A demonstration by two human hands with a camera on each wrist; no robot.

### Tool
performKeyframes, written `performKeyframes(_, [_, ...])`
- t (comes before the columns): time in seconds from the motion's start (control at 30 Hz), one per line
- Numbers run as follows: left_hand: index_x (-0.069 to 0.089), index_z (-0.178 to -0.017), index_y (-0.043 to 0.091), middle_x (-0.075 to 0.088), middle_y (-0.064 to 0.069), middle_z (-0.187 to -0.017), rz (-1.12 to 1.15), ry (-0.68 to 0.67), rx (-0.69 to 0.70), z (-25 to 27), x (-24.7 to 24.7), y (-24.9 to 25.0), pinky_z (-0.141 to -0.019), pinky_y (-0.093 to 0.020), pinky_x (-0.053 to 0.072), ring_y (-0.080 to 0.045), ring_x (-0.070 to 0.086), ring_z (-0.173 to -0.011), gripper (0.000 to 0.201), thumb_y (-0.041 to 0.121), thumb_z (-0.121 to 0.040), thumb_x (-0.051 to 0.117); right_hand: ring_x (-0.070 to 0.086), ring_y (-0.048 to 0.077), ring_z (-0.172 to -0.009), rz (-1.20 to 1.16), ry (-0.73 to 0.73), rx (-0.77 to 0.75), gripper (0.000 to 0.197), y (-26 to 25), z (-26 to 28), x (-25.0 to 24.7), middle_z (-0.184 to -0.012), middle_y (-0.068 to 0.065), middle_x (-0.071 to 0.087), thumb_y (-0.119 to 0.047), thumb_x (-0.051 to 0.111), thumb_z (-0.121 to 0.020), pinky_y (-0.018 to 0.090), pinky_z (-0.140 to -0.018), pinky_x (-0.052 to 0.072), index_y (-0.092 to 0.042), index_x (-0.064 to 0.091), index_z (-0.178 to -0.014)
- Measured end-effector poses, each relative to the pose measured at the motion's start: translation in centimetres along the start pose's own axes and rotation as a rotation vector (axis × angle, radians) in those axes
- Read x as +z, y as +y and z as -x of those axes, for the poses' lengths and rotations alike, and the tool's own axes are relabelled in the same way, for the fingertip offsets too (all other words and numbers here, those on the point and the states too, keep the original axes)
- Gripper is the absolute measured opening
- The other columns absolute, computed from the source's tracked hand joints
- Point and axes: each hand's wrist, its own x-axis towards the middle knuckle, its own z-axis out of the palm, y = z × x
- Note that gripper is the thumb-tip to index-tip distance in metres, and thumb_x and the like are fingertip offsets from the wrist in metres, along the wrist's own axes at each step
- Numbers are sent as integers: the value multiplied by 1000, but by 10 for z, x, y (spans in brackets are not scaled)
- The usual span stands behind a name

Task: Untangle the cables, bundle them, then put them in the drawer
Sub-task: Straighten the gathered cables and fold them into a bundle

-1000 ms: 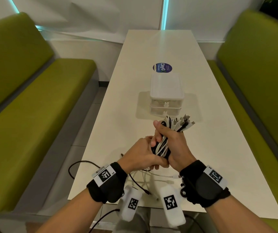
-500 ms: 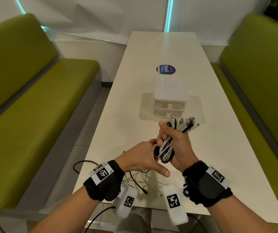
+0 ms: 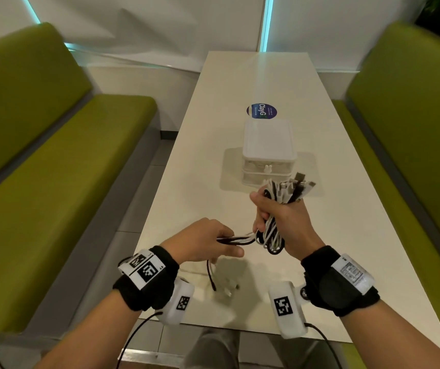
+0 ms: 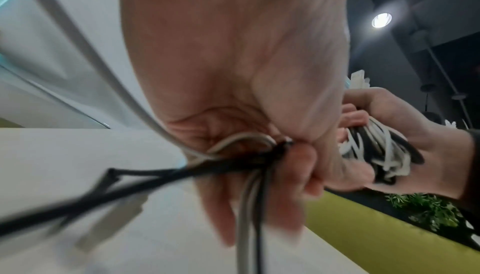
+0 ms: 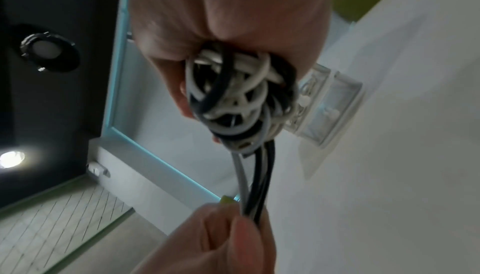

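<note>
A bundle of black and white cables (image 3: 273, 230) is gripped upright in my right hand (image 3: 280, 222), above the near half of the white table (image 3: 200, 166). Its plugs (image 3: 300, 186) fan out above the fist, and looped coils (image 5: 233, 97) bulge below it. My left hand (image 3: 208, 243) pinches the loose cable tails (image 3: 236, 239) and holds them stretched sideways from the bundle. Their free ends (image 3: 224, 286) hang down to the tabletop under that hand. The small white drawer unit (image 3: 268, 153) stands just beyond the bundle, both drawers closed.
A round blue sticker (image 3: 261, 111) lies on the table behind the drawer unit. Green padded benches (image 3: 53, 166) run along both sides of the table, the right one (image 3: 410, 123) close to my right arm. A white wall closes the far end.
My left hand has pulled away to the left of the bundle, drawing the loose tails out taut. My right hand has lifted the bundle slightly toward the drawer unit.
</note>
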Motion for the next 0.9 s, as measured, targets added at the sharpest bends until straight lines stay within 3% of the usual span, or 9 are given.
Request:
performKeyframes(0.23, [55,-62,21,50,13,-42,-63,16,-94,18,-15,-14,-49,-23,35,-6,43,-40,42,54,-86,63,50,25,-41,205,46,2,29,-7,-2,-21,-49,1,47,-13,70,-88,40,-62,46,-16,53,-65])
performKeyframes(0.33, [51,-63,19,51,7,-48,-90,27,-3,19,-14,-4,-54,-29,41,-15,51,-46,43,52,-91,57,53,21,-41,470,-80,7,25,-8,-1,-17,-48,-3,54,-19,71,-88,29,-55,47,-14,53,-71])
performKeyframes(0.4, [51,-65,21,51,5,-54,-131,63,76,17,-16,7,-56,-27,41,-13,53,-52,41,50,-94,53,55,16,-42,600,-178,26,25,-9,1,-10,-49,-5,58,-21,71,-88,22,-50,46,-16,56,-69])
performKeyframes(0.47, [53,-68,21,49,7,-52,-152,94,141,16,-18,13,-54,-21,34,-10,48,-53,38,49,-95,51,63,13,-53,626,-235,45,16,-7,5,-8,-60,-8,67,-25,72,-87,18,-56,48,-17,65,-75])
performKeyframes(0.57, [53,-69,23,48,7,-51,-102,119,192,17,-20,17,-53,-21,31,-8,45,-52,37,48,-95,51,67,3,-93,595,-287,44,8,-5,7,-8,-95,-8,73,-35,75,-83,25,-81,52,-31,69,-83])
performKeyframes(0.63, [53,-67,26,50,5,-55,-81,129,206,17,-22,18,-54,-20,30,-9,44,-53,34,45,-96,51,62,9,-78,572,-308,7,20,-5,9,-7,-84,5,68,-30,71,-88,28,-74,46,-15,64,-78])
performKeyframes(0.7, [52,-66,32,53,13,-58,-54,131,206,17,-26,21,-54,-17,31,-6,46,-54,32,38,-98,52,56,23,-71,501,-340,-5,29,-4,11,-5,-78,15,64,-28,66,-92,34,-70,44,-4,62,-78])
performKeyframes(0.8, [50,-67,20,48,17,-51,34,136,193,18,-27,29,-46,-13,31,-3,43,-45,33,29,-98,54,67,35,-80,303,-387,96,28,0,14,-4,-80,17,70,-27,62,-95,41,-78,51,-1,66,-86])
performKeyframes(0.9, [49,-66,13,46,18,-47,142,139,158,16,-24,31,-41,-9,29,-1,41,-41,33,21,-97,57,65,34,-75,188,-392,205,31,4,15,-2,-72,12,61,-25,59,-97,40,-73,52,5,62,-91])
